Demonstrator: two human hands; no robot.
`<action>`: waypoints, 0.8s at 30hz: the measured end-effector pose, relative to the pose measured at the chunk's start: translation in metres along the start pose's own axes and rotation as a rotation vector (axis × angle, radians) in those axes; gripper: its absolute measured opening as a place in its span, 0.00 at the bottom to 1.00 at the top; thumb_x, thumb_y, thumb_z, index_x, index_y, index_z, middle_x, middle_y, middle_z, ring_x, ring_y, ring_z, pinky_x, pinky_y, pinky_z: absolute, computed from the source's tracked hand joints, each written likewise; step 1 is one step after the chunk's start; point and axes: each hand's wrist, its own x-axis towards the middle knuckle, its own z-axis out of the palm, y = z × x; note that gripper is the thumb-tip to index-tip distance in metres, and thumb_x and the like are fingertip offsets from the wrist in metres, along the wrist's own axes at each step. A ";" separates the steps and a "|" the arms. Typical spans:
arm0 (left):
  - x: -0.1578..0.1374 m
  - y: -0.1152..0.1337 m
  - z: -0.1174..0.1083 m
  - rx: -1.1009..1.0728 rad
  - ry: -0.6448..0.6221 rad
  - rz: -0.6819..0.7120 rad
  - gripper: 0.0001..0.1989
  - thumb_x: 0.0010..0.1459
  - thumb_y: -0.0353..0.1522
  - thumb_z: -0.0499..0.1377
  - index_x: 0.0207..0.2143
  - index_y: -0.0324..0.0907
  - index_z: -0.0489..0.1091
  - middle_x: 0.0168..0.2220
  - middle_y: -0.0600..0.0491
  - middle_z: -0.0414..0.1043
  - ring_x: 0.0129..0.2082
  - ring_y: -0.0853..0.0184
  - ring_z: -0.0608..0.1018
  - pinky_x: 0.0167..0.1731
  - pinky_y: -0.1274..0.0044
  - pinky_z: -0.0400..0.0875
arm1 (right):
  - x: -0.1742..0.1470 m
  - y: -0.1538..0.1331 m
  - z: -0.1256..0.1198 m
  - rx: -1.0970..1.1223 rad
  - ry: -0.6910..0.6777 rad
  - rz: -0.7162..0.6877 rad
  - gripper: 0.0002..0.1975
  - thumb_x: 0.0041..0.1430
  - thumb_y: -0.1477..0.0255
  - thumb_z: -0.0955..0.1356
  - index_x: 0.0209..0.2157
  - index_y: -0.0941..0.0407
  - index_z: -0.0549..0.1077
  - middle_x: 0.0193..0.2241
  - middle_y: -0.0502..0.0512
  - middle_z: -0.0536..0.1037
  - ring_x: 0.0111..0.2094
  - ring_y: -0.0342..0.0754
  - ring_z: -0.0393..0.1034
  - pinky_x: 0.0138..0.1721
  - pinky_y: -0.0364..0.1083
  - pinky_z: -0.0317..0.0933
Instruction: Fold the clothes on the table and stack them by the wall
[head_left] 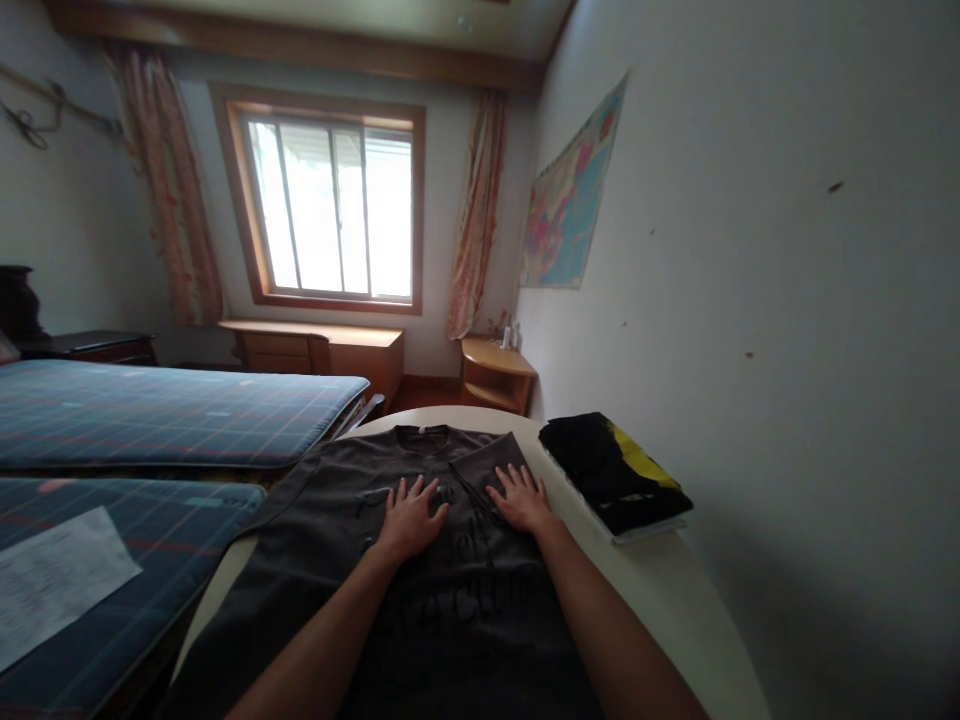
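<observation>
A dark grey T-shirt [315, 560] with black lettering lies spread over a pale round-edged table [724, 620], its collar at the far side. Its right sleeve is folded inward over the chest, while the left sleeve extends out past the table's left edge. My left hand [411, 518] rests flat on the lettering at the chest, fingers spread. On the folded sleeve lies my right hand [521, 498], also flat with fingers apart. Both forearms cover parts of the shirt's lower body.
A folded black and yellow garment [611, 475] sits on something white at the table's right, near the wall. Beds with blue plaid mattresses [172, 415] stand on the left, one bearing a paper sheet [64, 580]. Behind the table are a wooden desk [367, 350] and corner shelf [495, 358].
</observation>
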 end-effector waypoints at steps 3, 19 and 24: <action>-0.002 0.002 -0.010 0.001 0.046 0.012 0.28 0.62 0.44 0.51 0.62 0.46 0.63 0.64 0.48 0.61 0.64 0.52 0.61 0.62 0.62 0.54 | 0.010 0.005 -0.003 -0.017 -0.023 0.039 0.35 0.65 0.49 0.52 0.69 0.49 0.48 0.70 0.53 0.43 0.70 0.56 0.30 0.65 0.63 0.26; 0.001 -0.007 0.010 0.072 -0.022 0.072 0.32 0.63 0.49 0.47 0.66 0.49 0.56 0.70 0.50 0.48 0.69 0.47 0.50 0.64 0.56 0.45 | 0.015 0.001 -0.004 -0.028 0.121 -0.004 0.34 0.66 0.53 0.55 0.66 0.57 0.58 0.67 0.61 0.55 0.69 0.60 0.38 0.65 0.61 0.25; -0.001 -0.002 0.007 0.085 -0.007 0.054 0.31 0.63 0.47 0.47 0.65 0.48 0.58 0.69 0.48 0.50 0.68 0.48 0.52 0.64 0.56 0.46 | 0.011 -0.008 -0.003 0.058 0.051 -0.074 0.44 0.56 0.40 0.59 0.67 0.50 0.55 0.69 0.60 0.48 0.69 0.64 0.38 0.65 0.64 0.31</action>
